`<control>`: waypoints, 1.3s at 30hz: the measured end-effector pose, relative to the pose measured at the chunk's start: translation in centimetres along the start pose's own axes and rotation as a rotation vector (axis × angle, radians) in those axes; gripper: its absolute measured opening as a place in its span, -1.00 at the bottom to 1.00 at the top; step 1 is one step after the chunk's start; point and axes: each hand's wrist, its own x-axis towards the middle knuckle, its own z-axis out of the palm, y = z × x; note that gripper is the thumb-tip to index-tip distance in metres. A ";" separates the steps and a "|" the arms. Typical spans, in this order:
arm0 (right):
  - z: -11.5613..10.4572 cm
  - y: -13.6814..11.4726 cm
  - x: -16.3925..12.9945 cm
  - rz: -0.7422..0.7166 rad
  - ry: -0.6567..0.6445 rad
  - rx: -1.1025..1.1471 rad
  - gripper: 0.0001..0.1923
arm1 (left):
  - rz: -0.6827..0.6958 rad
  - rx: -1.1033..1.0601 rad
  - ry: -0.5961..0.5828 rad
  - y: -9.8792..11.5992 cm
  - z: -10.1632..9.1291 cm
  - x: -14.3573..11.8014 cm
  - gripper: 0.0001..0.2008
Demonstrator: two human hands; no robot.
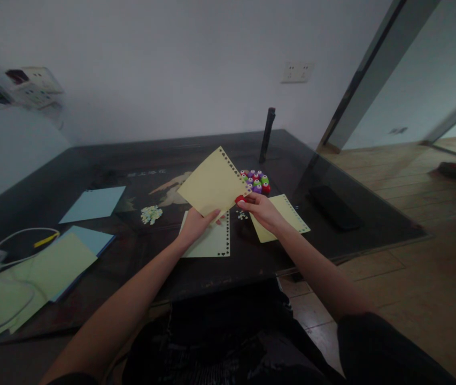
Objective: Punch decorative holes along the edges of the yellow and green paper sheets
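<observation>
My left hand [200, 223] grips the lower edge of a pale yellow sheet of paper [211, 184], raised and tilted above the table. Small cut-out shapes run along the sheet's upper right edge. At its right corner, my right hand [263, 209] is closed on a small red craft punch [241, 200], which touches or overlaps the paper there. Beneath my left hand lies a pale sheet [207, 243] with punched edges. Under my right wrist is another yellow punched sheet [287, 216]. Several colourful craft punches [256, 182] stand grouped just behind my right hand.
Punched paper bits lie in a pile [151, 214] at left and a smaller scatter [241, 215] near the punches. Blue paper [93, 204], green sheets [57, 264] and a white cable [15, 232] are at left. A black upright post [267, 135] and dark phone-like slab [334, 207] stand right.
</observation>
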 end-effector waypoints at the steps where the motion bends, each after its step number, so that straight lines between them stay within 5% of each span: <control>1: 0.0 0.0 0.0 0.002 -0.008 -0.003 -0.75 | 0.007 0.000 0.009 0.0 0.0 0.0 -0.75; 19: 0.0 0.1 0.1 -0.002 0.094 -0.023 -0.66 | -0.001 -0.001 0.006 0.1 0.1 -0.1 -0.76; 39: 0.0 -0.1 -0.1 0.019 0.041 -0.011 -0.60 | -0.012 -0.006 -0.017 0.0 0.1 -0.1 -0.74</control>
